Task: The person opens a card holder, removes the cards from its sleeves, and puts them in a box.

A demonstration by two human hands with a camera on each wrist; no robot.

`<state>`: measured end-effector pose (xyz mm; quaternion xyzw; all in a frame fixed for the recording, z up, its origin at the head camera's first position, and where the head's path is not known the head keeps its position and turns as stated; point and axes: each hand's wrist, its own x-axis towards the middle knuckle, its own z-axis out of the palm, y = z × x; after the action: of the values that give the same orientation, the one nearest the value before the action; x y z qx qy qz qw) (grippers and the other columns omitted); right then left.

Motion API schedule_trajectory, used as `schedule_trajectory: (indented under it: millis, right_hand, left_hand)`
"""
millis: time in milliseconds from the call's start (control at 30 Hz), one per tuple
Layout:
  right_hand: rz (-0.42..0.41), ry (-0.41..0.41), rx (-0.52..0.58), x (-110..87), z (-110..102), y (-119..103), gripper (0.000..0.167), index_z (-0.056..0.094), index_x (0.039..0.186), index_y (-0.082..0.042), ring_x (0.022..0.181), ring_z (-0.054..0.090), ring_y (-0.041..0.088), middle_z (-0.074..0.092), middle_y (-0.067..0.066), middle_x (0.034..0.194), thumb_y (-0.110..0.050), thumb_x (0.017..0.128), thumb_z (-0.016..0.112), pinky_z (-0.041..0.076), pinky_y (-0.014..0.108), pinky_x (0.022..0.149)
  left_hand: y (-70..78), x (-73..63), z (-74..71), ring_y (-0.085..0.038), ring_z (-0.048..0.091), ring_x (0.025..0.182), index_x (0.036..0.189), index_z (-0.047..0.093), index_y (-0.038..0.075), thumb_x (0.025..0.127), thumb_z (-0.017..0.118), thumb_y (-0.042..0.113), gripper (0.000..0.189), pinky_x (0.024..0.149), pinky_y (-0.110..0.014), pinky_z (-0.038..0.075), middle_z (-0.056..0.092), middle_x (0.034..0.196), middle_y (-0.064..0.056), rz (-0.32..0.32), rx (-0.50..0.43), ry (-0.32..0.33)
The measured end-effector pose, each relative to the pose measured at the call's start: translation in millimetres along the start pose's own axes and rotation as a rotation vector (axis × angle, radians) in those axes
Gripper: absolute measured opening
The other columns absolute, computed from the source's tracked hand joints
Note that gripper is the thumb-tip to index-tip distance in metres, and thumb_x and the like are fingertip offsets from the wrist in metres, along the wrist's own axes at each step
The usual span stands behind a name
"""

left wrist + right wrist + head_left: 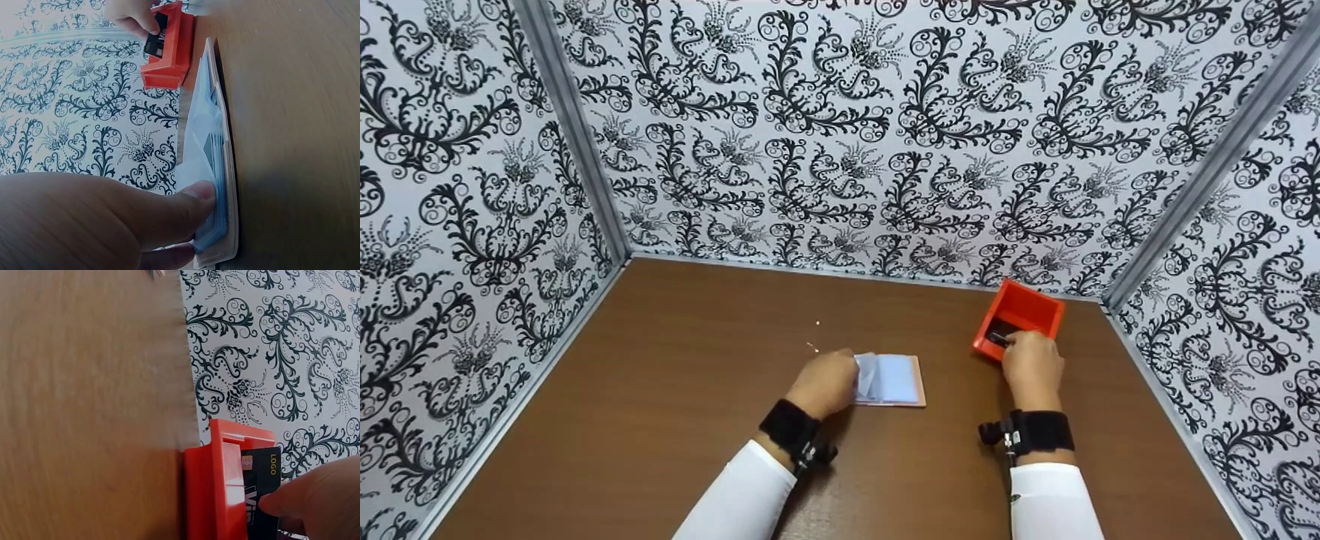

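Note:
An open card holder [899, 379] with clear bluish plastic sleeves [205, 121] and a pale pinkish cover lies on the brown table. At its left side my left hand [826, 381] pinches the sleeves, thumb on top and a finger beneath. Farther right, my right hand [1033, 366] grips a black bank card [263, 481] with a gold chip and the word LOGO. That card is at the red bin [1026, 304], partly inside its walls. The fingers behind the card are mostly hidden.
Small bright specks [813, 346] show on the table [697, 360] beyond my left hand. Black-and-white patterned panels [840, 135] enclose the table at the back and both sides, with the red bin close to the back panel.

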<state>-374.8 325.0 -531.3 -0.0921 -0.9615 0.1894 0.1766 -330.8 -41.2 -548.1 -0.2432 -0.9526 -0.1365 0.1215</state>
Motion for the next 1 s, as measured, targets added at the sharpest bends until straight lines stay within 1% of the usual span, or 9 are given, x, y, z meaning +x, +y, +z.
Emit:
schedule_trajectory:
  millis: [233, 433, 533, 700, 800, 867, 1000]
  right_hand:
    - [-0.011, -0.052, 0.002, -1.2, 4.3, 1.6, 0.036, 0.086, 0.119, -0.002, 0.112, 0.074, 0.061, 0.078, 0.035, 0.125, -0.005, 0.097, 0.057, 0.057, 0.077, 0.093]
    - [-0.007, -0.072, 0.007, -2.6, 5.0, -0.4, 0.039, 0.084, 0.125, -0.004, 0.114, 0.073, 0.062, 0.078, 0.035, 0.126, -0.008, 0.095, 0.060, 0.056, 0.077, 0.096]
    - [0.001, -0.081, -0.001, -3.2, 4.2, -1.5, 0.038, 0.083, 0.125, -0.003, 0.112, 0.074, 0.062, 0.079, 0.035, 0.125, -0.010, 0.095, 0.061, 0.056, 0.076, 0.096]
    - [0.004, -0.100, -0.027, -4.4, 3.6, -4.6, 0.035, 0.084, 0.121, -0.003, 0.110, 0.074, 0.062, 0.079, 0.035, 0.123, -0.011, 0.094, 0.063, 0.057, 0.075, 0.094]
    - [-0.002, -0.091, -0.007, -4.3, 3.7, -6.3, 0.035, 0.084, 0.121, -0.002, 0.110, 0.073, 0.063, 0.078, 0.036, 0.124, -0.011, 0.093, 0.065, 0.058, 0.075, 0.094]
    - [-0.002, -0.092, 0.016, -3.8, 3.8, -6.8, 0.036, 0.083, 0.124, -0.001, 0.111, 0.073, 0.063, 0.077, 0.038, 0.125, -0.011, 0.094, 0.066, 0.058, 0.074, 0.096]
    - [-0.004, -0.120, 0.033, -3.4, 4.0, -6.3, 0.038, 0.079, 0.130, 0.003, 0.114, 0.073, 0.063, 0.076, 0.038, 0.128, -0.012, 0.097, 0.066, 0.057, 0.073, 0.100]
  left_hand:
    - [-1.3, 0.5, 0.7, -0.033, 0.078, 0.081, 0.086, 0.077, 0.006, 0.091, 0.077, 0.004, 0.005, 0.073, -0.050, 0.067, 0.076, 0.095, -0.007, -0.013, -0.019, -0.022]
    - [-1.3, 0.3, 1.8, -0.033, 0.078, 0.081, 0.087, 0.077, 0.006, 0.091, 0.078, 0.005, 0.004, 0.073, -0.050, 0.067, 0.076, 0.095, -0.007, -0.013, -0.018, -0.014]
    - [-1.0, 0.6, 1.6, -0.033, 0.078, 0.083, 0.088, 0.078, 0.006, 0.091, 0.077, 0.004, 0.004, 0.075, -0.050, 0.067, 0.077, 0.096, -0.007, -0.014, -0.010, -0.023]
    - [-0.2, 1.0, 0.3, -0.032, 0.079, 0.089, 0.088, 0.079, 0.007, 0.092, 0.077, 0.002, 0.006, 0.082, -0.048, 0.068, 0.077, 0.100, -0.006, -0.036, 0.003, -0.058]
    - [0.5, 1.1, -0.1, -0.032, 0.079, 0.091, 0.088, 0.079, 0.007, 0.092, 0.078, 0.003, 0.005, 0.084, -0.048, 0.068, 0.077, 0.101, -0.006, -0.045, 0.003, -0.069]
    - [0.3, 1.4, 0.0, -0.032, 0.079, 0.090, 0.088, 0.079, 0.007, 0.092, 0.078, 0.004, 0.005, 0.084, -0.048, 0.068, 0.077, 0.100, -0.006, -0.046, 0.000, -0.068]
    - [-0.2, 1.9, 0.8, -0.032, 0.078, 0.088, 0.089, 0.078, 0.007, 0.093, 0.078, 0.005, 0.004, 0.083, -0.049, 0.068, 0.077, 0.099, -0.006, -0.046, 0.002, -0.059]
